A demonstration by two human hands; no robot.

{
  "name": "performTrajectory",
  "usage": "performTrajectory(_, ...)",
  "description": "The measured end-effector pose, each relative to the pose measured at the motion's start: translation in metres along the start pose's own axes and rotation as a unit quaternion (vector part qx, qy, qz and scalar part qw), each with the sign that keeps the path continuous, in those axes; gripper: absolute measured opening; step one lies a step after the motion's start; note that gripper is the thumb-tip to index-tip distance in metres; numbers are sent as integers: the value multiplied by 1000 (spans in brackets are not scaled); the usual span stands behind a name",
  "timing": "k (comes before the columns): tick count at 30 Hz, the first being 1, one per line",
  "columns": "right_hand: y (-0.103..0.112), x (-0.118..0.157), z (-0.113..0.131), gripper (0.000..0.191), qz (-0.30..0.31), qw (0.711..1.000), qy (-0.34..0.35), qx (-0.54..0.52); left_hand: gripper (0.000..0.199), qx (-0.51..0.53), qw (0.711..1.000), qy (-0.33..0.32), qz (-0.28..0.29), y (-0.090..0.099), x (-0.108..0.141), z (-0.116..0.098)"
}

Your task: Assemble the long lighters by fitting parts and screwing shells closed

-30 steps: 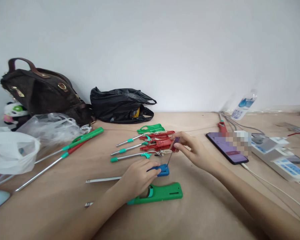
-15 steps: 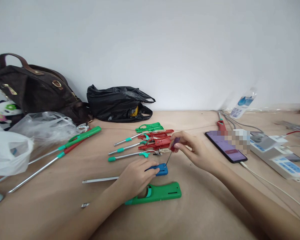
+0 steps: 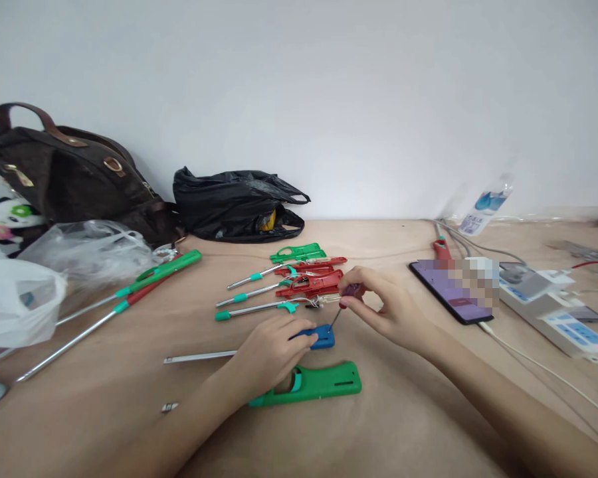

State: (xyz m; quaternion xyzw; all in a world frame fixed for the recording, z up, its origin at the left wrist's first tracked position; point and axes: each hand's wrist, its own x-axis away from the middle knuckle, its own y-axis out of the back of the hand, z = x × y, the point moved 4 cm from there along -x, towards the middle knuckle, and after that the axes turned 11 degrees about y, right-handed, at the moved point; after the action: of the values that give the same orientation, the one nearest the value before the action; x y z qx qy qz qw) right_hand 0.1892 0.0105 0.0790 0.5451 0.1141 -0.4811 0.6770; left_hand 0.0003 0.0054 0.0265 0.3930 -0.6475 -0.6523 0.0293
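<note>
Under my left hand [image 3: 272,348] lies a blue long-necked gas lighter [image 3: 323,337]; the fingers wrap over its handle and press it to the table, and its metal tube sticks out to the left. My right hand [image 3: 386,305] pinches the dark purple-red handle of a screwdriver [image 3: 351,292]. The screwdriver leans, its thin shaft reaching down to the end of the blue handle; the tip itself is too small to make out. Just in front rests a green gas lighter [image 3: 326,386], partly covered by my left hand and forearm.
Behind my hands lie opened red lighter shells [image 3: 311,285], a green shell [image 3: 299,253] and loose metal tubes [image 3: 249,309]. A phone [image 3: 446,292] and a power strip [image 3: 553,315] with cables sit at the right. A black plastic bag [image 3: 234,206] and a backpack [image 3: 80,179] stand along the wall.
The screwdriver's handle has turned and tilted a little in my right hand, whose fingers have shifted on it. My left hand and the blue lighter stay put.
</note>
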Motion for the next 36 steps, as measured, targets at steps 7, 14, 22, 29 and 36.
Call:
performTrajectory(7, -9, -7, 22, 22, 54, 974, 61, 211, 30, -9, 1000, -2, 6, -2, 4, 2)
performTrajectory(14, 3, -33, 28, 17, 206, 916, 9, 344, 31, -2, 1000, 2, 3, 0, 2, 1)
performTrajectory(22, 7, -35, 30, 5, 262, 909, -32, 321, 29, 5, 1000, 6, 11, -1, 5, 2)
performTrajectory(29, 6, -38, 23, 14, 231, 903, 2, 362, 31, 1, 1000, 6, 6, 1, 3, 1)
performTrajectory(36, 6, -34, 32, 8, 243, 904, 46, 349, 29, -4, 1000, 5, 5, 0, 2, 0)
